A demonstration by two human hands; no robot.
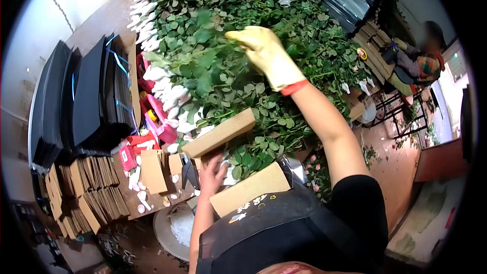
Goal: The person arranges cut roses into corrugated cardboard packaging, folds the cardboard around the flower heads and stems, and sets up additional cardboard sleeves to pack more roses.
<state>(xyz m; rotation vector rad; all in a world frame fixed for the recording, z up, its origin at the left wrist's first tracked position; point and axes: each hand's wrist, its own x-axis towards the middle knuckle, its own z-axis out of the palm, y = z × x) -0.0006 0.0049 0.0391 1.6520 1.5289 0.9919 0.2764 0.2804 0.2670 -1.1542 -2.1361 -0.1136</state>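
My right hand (264,53), in a yellow glove with a red cuff, is raised over a deep heap of leafy rose stems (284,116). Its fingers are closed on a rose stem (205,58), whose leaves are blurred by motion. My bare left hand (210,174) lies low by the table's near side, fingers apart, partly hidden at the edge of a corrugated cardboard piece (220,133). A second cardboard flap (251,189) stands nearer my apron, with rose leaves between the two. Black-handled scissors or a similar tool (190,175) lie left of that hand.
White-sleeved flower heads (170,94) line the heap's left side. Black sheets (99,91) and stacked cardboard pieces (89,187) stand at left, beside a pink plastic holder (161,122). A basin (172,228) sits below the table. Another person (423,66) sits at right.
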